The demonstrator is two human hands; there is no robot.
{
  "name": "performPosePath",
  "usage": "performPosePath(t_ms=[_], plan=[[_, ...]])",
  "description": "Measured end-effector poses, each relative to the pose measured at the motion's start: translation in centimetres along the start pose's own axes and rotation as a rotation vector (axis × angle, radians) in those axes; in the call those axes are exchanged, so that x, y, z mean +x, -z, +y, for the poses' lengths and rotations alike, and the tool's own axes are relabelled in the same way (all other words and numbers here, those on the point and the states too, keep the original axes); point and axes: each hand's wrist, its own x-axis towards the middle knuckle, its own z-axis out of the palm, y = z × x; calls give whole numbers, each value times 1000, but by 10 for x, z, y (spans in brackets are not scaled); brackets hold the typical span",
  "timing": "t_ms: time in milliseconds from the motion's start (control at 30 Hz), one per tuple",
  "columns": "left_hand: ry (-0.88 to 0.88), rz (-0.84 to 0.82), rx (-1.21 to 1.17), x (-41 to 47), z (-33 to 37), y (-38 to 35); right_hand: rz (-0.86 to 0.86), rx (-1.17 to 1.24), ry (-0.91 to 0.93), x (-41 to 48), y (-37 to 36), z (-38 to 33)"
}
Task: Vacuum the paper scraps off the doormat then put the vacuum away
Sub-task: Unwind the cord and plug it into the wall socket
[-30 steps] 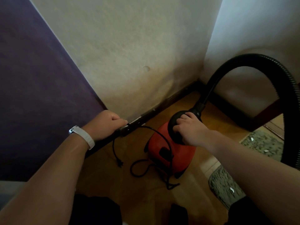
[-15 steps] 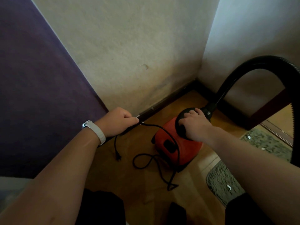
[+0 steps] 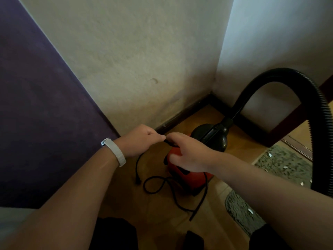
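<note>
1. Left hand [image 3: 142, 140]: fingers curled tight round a thin black power cord [image 3: 137, 166], gripped just above the wooden floor [image 3: 155, 210]. White wristband [image 3: 115, 152] on that wrist.
2. Right hand [image 3: 187, 154]: just beside the left fingertips, fingers reaching onto the same cord, thumb spread apart below. Pinching or only touching: cannot tell, contact point blurred.
3. Below the left fist: cord hanging down to a dark plug [image 3: 138, 182] at floor level. Remainder lying in loose loops on the floor, in front of the vacuum.
4. Red plastic canister vacuum [image 3: 192, 183]: standing on the floor under the right hand and forearm, near the room corner, with its black domed top facing the corner.
5. Black ribbed hose [image 3: 281, 73]: rising from that black top, arching high to the right, dropping down along the right edge.
6. Grey-green shaggy doormat [image 3: 292, 156]: flat on the floor right of the vacuum, partly hidden by the right forearm and the hose. Small white paper scraps [image 3: 250, 211] scattered across it.
7. Surroundings: cream wall [image 3: 135, 60] behind, dark skirting board [image 3: 183, 114] at its foot, purple panel [image 3: 36, 105] at left.
</note>
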Motion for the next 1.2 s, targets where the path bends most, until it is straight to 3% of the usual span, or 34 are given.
performPosePath(t_ms=[133, 333, 567, 700, 833, 967, 1100, 1200], plan=[[-39, -27, -74, -3, 3, -6, 47, 155, -25, -1, -4, -2], [-40, -26, -103, -2, -1, -1, 226, 96, -85, -7, 24, 11], [136, 46, 192, -3, -45, 20, 320, -80, -212, -24, 62, 58], [102, 115, 259, -5, -52, 23, 219, -161, -250, -27, 70, 66], [24, 135, 375, 3, -37, 10, -28, -229, -107, -21, 52, 32], [-68, 120, 324, 4, -16, -7, -167, -240, -42, -18, 17, 9], [-134, 60, 314, -2, -9, -9, -21, -130, -8, -14, 16, 17], [-119, 125, 245, -7, -13, 7, 87, -75, -36, -15, 39, 34]])
